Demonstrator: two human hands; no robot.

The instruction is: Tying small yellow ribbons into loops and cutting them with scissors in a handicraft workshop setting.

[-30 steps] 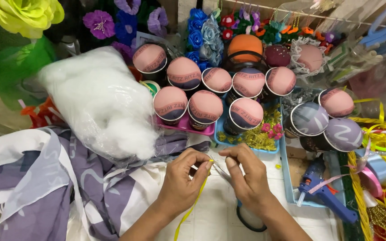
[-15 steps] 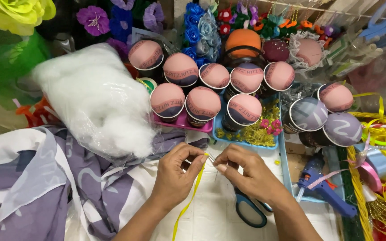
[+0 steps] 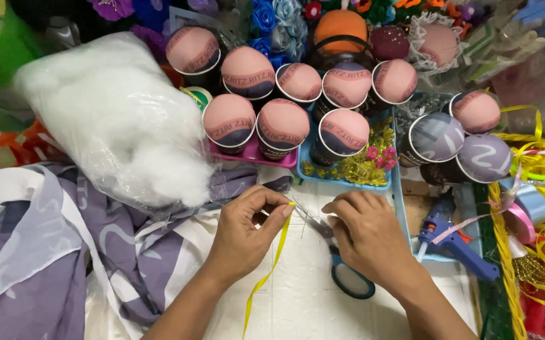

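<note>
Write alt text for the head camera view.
The left hand pinches a thin yellow ribbon while the right hand rests over blue-handled scissors on a white surface. Behind them stand fabric-topped cups, a bag of white stuffing and a blue glue gun.

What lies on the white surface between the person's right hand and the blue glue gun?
In the head view, only the blue tray's edge separates the right hand from the glue gun, which rests in that tray.
</note>
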